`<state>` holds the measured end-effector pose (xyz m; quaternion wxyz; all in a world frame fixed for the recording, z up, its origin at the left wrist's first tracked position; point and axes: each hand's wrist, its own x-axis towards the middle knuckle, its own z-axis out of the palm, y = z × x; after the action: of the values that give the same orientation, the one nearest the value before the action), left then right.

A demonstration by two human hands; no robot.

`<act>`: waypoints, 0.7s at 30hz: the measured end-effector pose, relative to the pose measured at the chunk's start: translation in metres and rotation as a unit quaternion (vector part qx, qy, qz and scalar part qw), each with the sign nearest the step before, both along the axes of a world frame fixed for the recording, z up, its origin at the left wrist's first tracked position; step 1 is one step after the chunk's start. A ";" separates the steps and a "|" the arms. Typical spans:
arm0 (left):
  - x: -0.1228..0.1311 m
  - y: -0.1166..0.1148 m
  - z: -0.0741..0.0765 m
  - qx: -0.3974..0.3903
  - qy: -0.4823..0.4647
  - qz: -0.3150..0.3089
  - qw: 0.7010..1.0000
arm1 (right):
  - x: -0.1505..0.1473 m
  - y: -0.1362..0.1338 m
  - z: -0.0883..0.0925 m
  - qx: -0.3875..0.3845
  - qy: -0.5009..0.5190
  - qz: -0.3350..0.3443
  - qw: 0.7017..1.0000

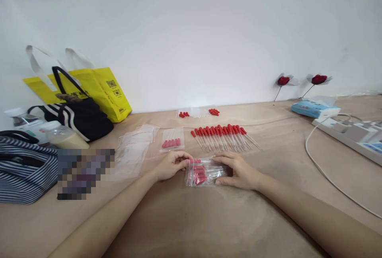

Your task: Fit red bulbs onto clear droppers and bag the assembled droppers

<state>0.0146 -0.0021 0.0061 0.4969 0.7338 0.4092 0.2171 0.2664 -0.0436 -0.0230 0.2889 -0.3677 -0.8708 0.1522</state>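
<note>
On the table between my hands lies a clear zip bag [209, 178] with several droppers inside, their red bulbs [199, 173] toward the left and clear stems toward the right. My left hand [174, 165] pinches at the bag's left, zip-strip end, beside the uppermost red bulb. Curved round the right end, my right hand [238, 171] grips the bag with thumb below and fingers above. Just beyond, a row of loose droppers [221, 132] with red bulbs and thin clear stems lies side by side. A small zip bag of red bulbs [171, 142] sits left of that row.
Flat clear zip bags [128, 156] overlap at left. More red-bulb bags [198, 112] lie by the wall. A yellow bag [115, 102], black bag [86, 118], bottle [67, 136] and striped pouch [26, 174] crowd the left; tissues [313, 108], power strip [370, 148] and cable [325, 180] the right.
</note>
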 end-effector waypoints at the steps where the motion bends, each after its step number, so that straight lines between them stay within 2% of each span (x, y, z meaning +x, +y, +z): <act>1: 0.000 -0.001 0.000 0.007 -0.005 -0.001 1.000 | 0.000 0.000 0.000 0.002 0.003 0.002 1.000; 9: -0.009 0.002 0.002 -0.026 0.033 -0.075 0.996 | -0.001 0.002 0.000 0.001 0.002 0.011 1.000; 11: -0.008 0.001 0.000 -0.009 0.034 -0.065 0.997 | -0.001 0.002 0.000 0.003 0.003 0.015 1.000; 15: -0.004 0.000 -0.005 0.047 0.011 -0.001 0.999 | -0.001 0.002 -0.001 0.010 0.013 0.018 1.000; 19: -0.002 -0.001 -0.009 0.057 0.000 -0.001 0.998 | -0.001 0.002 -0.001 0.008 0.009 0.018 1.000; 21: -0.002 -0.002 -0.010 0.080 0.012 0.020 0.997 | 0.000 0.002 -0.001 0.008 0.007 0.017 1.000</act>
<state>0.0129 -0.0044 -0.0041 0.4271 0.7658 0.4106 0.2500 0.2659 -0.0415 -0.0239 0.2955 -0.3492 -0.8760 0.1528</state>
